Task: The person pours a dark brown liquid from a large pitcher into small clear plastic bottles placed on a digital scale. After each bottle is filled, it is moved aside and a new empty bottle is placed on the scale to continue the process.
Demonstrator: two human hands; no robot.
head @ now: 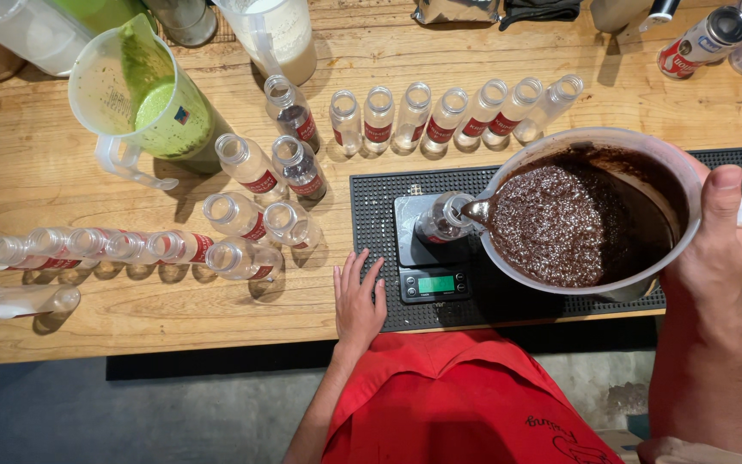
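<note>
Pouring is under way, and I take the scale [434, 249] as my landmark. Nearest me, just left of the scale, the left hand [359, 298] lies flat on the desk [62, 318], fingers [347, 279] straight and close together, holding nothing. On the scale platform stands a small clear bottle [442, 217], mouth up. To the scale's right, the right hand [719, 245] has its fingers clamped on the handle of a large jug [611, 155], thumb on top; the jug is tipped so the spout sits right at the bottle's mouth. Inside is a dark brown seeded mix [560, 225].

My judgement: thick, lumpy stuff surges, so I'd keep the tilt shallow, the spout centred on the narrow neck, and my eye on the lit green readout, easing back before target. The bottle looks light; the free hand could steady it without pressing on the platform.

Left of the scale, open empty bottles [251, 210] cluster. Beyond it runs a row of bottles [453, 116]. Farther left, a green-liquid jug [143, 99].
</note>
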